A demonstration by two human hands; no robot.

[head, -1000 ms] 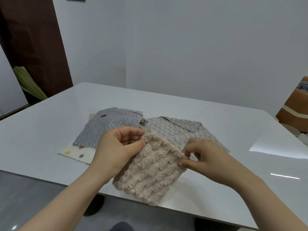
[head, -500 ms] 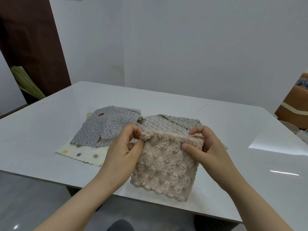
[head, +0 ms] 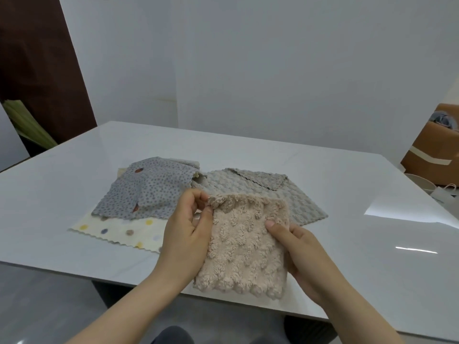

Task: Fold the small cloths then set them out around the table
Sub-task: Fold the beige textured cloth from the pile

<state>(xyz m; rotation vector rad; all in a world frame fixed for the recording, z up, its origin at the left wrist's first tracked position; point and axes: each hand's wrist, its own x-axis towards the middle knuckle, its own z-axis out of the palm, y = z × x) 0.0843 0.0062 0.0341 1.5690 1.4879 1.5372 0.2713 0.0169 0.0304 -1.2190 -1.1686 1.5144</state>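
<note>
The fluffy beige cloth point(head: 246, 249) hangs low in the middle of the frame, long side up and down. The left hand point(head: 185, 234) pinches its top left corner; the right hand point(head: 298, 247) clamps its right edge.

Left hand point(head: 185, 234), right hand point(head: 305, 252): bare, thumbnails short, plain. Forearms point(head: 129, 309) bare to frame edge. Dark grey garment point(head: 171, 335) at bottom centre, kind unclear.
</note>
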